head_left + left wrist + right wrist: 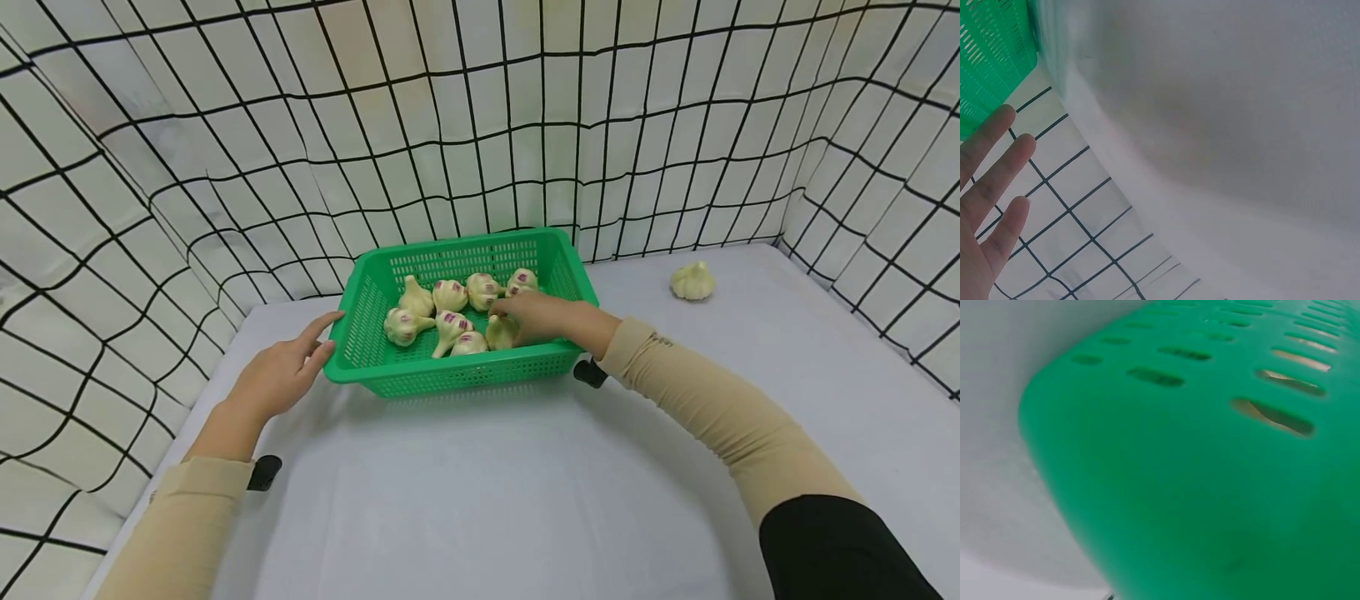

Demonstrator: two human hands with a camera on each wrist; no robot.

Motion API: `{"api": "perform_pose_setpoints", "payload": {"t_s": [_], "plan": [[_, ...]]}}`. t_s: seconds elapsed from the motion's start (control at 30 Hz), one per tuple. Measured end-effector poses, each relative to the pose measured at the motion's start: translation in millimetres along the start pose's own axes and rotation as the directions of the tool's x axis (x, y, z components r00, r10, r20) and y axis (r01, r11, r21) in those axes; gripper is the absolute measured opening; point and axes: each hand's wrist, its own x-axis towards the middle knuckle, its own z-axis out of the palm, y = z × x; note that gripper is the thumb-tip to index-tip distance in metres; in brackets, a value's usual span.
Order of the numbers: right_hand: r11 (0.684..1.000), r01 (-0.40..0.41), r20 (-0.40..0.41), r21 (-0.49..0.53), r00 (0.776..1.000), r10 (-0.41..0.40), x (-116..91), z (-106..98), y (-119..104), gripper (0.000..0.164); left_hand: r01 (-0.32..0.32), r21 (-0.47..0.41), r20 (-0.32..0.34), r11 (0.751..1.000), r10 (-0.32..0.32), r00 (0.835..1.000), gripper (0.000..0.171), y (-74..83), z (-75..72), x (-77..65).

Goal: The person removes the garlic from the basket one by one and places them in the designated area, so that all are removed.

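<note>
A green plastic basket (347,367) with slotted walls stands on the white-covered table, with several garlic bulbs (448,296) inside, some marked purple. My right hand (536,318) reaches over the near right rim into the basket. Its fingers curl round a pale garlic bulb (501,332) near the front wall. At the basket's left end, my left hand (276,375) has its fingers spread, with fingertips at the rim. In the left wrist view, the fingers (999,169) extend beside the basket wall (991,69). The basket's outer wall (1166,475) fills the right wrist view, hiding the right hand.
One loose garlic bulb (692,281) lies on the table (480,492) to the right of the basket. A black wire grid (487,125) over white sheeting rises behind the table and along both sides, close behind the basket.
</note>
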Motion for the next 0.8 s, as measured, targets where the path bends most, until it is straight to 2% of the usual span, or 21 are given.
{"api": "perform_pose_setpoints", "payload": {"t_s": [0.37, 0.63, 0.8], "plan": [[1.0, 0.001, 0.01, 0.017, 1.0, -0.001, 2.8, 2.0, 0.7, 0.057, 0.0, -0.006, -0.003, 1.0, 0.0, 1.0, 0.057, 0.3, 0.4, 0.7], [1.0, 0.013, 0.012, -0.025, 1.0, -0.013, 0.6, 0.8, 1.6, 0.05, -0.004, -0.015, -0.004, 1.0, 0.004, 1.0, 0.057, 0.7, 0.3, 2.4], [1.0, 0.002, 0.034, 0.008, 0.999, -0.003, 0.2, 0.9, 1.2, 0.049, -0.005, -0.01, -0.005, 1.0, 0.005, 1.0, 0.056, 0.3, 0.3, 1.0]]}}
